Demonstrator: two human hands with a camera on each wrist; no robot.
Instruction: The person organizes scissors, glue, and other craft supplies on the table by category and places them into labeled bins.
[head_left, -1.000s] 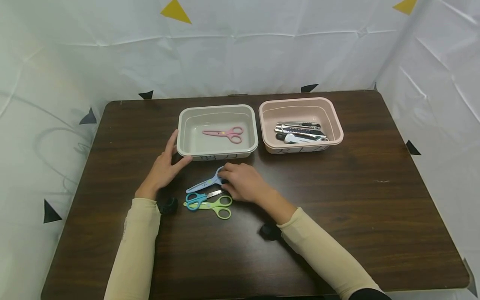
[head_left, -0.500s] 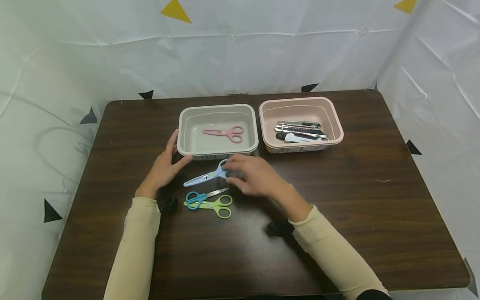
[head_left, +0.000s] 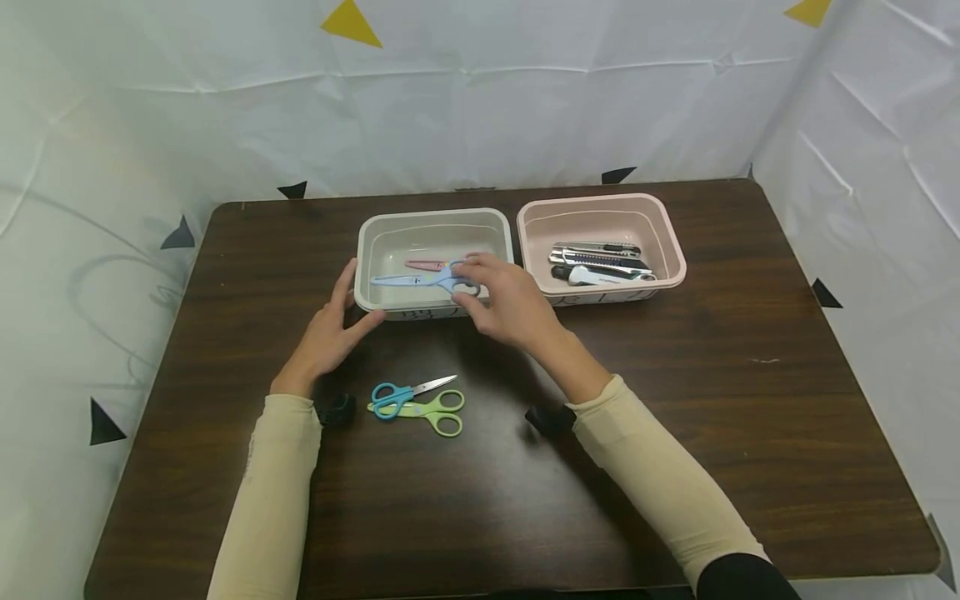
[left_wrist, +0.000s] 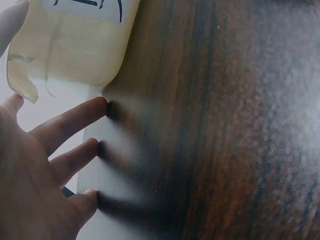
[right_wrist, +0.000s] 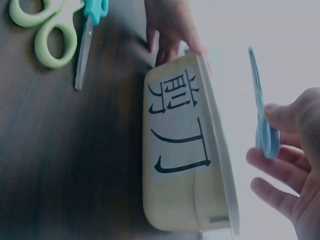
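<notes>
Dark table (head_left: 750,417) | far edge: grey bin (head_left: 427,229) | right hand (head_left: 506,304) pinches light-blue scissors (head_left: 435,279) above it | left hand (head_left: 322,342) spread, bin's near-left corner

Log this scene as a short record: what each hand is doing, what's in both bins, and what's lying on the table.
right hand: holds light blue scissors over the light gray bin
left hand: touches the light gray bin's left end
light gray bin contents: pink scissors
pink bin contents: utility knives
table: turquoise-handled scissors overlapping green scissors
</notes>
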